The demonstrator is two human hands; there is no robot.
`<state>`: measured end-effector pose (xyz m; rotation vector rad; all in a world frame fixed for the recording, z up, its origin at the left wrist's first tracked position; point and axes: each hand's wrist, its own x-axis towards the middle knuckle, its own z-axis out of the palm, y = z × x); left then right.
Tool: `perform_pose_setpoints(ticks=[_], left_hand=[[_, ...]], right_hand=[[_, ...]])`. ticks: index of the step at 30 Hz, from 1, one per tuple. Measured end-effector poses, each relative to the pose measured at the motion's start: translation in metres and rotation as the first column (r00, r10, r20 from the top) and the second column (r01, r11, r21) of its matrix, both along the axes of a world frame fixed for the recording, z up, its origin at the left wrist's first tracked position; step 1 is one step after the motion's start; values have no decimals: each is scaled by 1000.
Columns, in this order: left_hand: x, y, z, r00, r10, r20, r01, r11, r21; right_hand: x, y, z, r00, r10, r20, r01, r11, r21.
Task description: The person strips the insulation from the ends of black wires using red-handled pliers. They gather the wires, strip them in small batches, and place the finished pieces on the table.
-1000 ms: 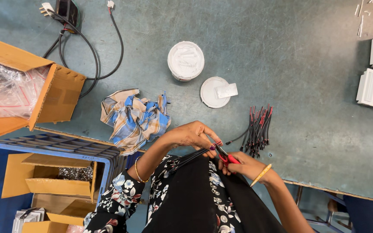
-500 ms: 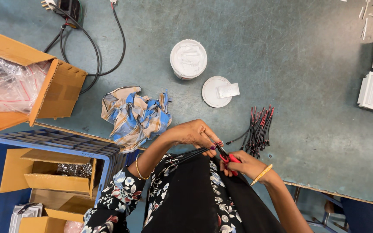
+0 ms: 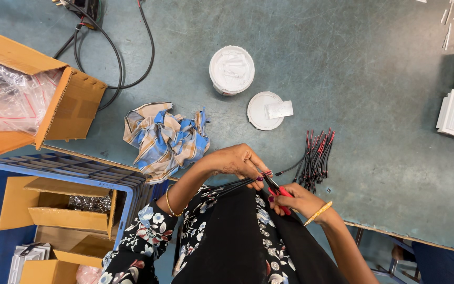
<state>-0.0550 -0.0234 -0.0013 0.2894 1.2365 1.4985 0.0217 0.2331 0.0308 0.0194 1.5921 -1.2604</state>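
Down at the near edge of the tabletop (image 3: 374, 79), the left hand (image 3: 236, 161) pinches a black wire (image 3: 240, 185) between its fingers, just beside the red-handled cutters (image 3: 277, 190) gripped by the right hand (image 3: 298, 201). A bundle of red and black wires (image 3: 315, 158) lies just beyond the cutters, and a checked cloth (image 3: 166, 139) lies beyond the left hand.

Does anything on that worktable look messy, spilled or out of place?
A crumpled checked cloth lies bunched on the table rather than folded. Small white bits are scattered loose in the far corner. The white tub stands open, its lid lying beside it. Nothing looks spilled or broken.
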Motion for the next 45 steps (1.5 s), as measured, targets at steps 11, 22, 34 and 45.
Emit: perform_pose_setpoints(ticks=[11, 22, 34, 45], left_hand=[[-1, -5, 3, 999, -11, 34, 11, 1000, 2], [-1, -17, -11, 995, 0, 98, -7, 998, 64], [-13, -17, -98, 938, 343, 60, -332, 933, -141], [-36, -13, -136, 874, 447, -192, -487, 804, -343]], right_hand=[[10, -1, -16, 996, -87, 20, 86, 996, 37], [22, -5, -47, 976, -216, 16, 211, 966, 150], [-2, 2, -124, 950, -32, -310, 173, 882, 438], [-1, -35, -161, 380, 297, -876, 548, 691, 472]])
